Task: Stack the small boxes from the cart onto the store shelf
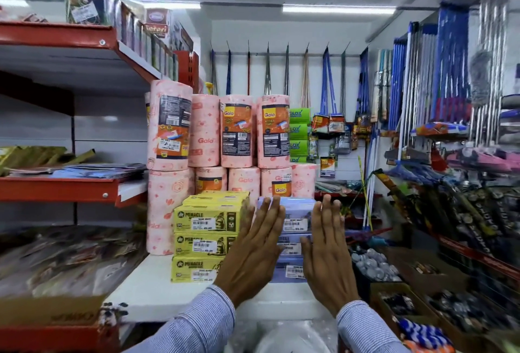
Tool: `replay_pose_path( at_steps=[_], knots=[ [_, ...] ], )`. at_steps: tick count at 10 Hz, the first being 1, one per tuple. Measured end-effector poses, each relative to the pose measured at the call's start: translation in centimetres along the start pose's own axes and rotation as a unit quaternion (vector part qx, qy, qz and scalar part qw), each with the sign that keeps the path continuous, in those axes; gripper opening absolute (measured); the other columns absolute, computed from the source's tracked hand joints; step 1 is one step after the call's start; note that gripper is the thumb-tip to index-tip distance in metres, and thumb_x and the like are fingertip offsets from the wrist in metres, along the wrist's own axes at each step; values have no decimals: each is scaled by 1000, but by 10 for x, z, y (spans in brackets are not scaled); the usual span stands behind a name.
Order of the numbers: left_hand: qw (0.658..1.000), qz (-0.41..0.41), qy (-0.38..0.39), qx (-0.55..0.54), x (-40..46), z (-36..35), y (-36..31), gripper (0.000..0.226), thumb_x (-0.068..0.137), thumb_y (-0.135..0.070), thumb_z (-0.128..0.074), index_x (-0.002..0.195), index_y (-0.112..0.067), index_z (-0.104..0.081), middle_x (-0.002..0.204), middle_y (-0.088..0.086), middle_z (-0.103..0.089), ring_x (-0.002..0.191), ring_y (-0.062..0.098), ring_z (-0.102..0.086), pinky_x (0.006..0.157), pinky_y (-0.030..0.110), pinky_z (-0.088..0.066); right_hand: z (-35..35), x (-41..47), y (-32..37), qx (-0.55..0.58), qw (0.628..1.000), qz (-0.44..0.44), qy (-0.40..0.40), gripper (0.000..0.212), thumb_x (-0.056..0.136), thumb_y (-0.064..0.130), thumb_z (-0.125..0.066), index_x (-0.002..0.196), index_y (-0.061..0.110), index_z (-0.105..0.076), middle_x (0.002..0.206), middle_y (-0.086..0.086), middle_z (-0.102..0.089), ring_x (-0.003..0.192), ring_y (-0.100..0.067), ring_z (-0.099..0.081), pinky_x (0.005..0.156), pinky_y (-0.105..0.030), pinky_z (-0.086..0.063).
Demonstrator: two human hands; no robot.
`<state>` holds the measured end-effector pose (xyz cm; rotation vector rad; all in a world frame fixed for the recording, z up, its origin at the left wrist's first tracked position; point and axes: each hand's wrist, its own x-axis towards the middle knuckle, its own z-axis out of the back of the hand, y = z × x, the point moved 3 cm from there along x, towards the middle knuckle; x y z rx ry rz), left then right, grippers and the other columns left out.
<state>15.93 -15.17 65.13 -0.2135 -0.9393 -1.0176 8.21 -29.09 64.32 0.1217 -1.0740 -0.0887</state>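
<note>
**Both palms on the blue stack**

I see the pale blue boxes [292, 236] stacked three high on the white shelf [146, 290], just right of the yellow boxes [206, 237] (also three high). My left hand [254, 251] and right hand [327, 254] lie flat against their near faces, fingers spread, apparently gripping nothing. Pink paper rolls [222, 139] stand behind.

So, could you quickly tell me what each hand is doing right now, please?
Left hand: open, flat against the blue boxes.
Right hand: open, flat against them too.
</note>
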Motion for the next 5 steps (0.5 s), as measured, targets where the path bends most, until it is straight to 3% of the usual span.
replay_pose_path(
  at_steps=[1,3,5],
  knots=[
    [1000,17,10,9,7,-14,0,69,101,-25,-42,155,-9,0,165,13,8,152,29,9,120,53,-10,-5,3,-12,17,1000,7,16,67,99,24,-37,152,9,1,163,-11,8,149,-27,8,121,-44,-7],
    [1000,27,9,12,5,-24,5,68,103,-26,-41,155,-10,1,165,12,7,152,26,8,121,51,-9,-14,1,-13,60,997,32,26,63,101,19,-37,152,9,-3,163,-8,3,150,-22,5,121,-24,4],
    [999,44,16,0,4,-18,1,65,104,-30,-34,155,-10,2,165,12,8,152,26,8,120,56,-19,-12,-1,-10,62,997,53,9,63,101,20,-37,152,8,-2,163,-9,5,150,-25,6,120,-40,-7]
  ],
)
